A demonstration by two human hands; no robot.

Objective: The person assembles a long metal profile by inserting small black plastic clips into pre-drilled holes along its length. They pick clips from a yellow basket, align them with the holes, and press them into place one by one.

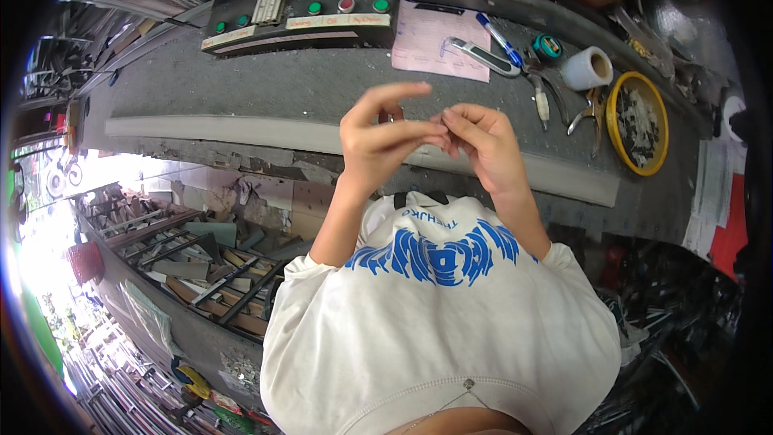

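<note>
My left hand [374,135] and my right hand [489,143] meet at the fingertips above the near edge of the grey workbench [306,76]. On the left, the index finger is lifted and stretched out, while the thumb and other fingers close toward the right fingertips. My right thumb presses against its bent fingers. Whatever lies in the two pinches, if anything, is too small or hidden to make out. Beneath both hands, a long pale grey strip [233,130] runs along the bench's front.
At the back stands a black control box [302,36] with coloured buttons. To its right are a pink paper [411,40], a utility knife [487,58], a blue marker [501,39], pliers [592,117], a tape roll [588,68] and a yellow bowl [665,130] of small parts. Offcuts fill a rack [193,294] at lower left.
</note>
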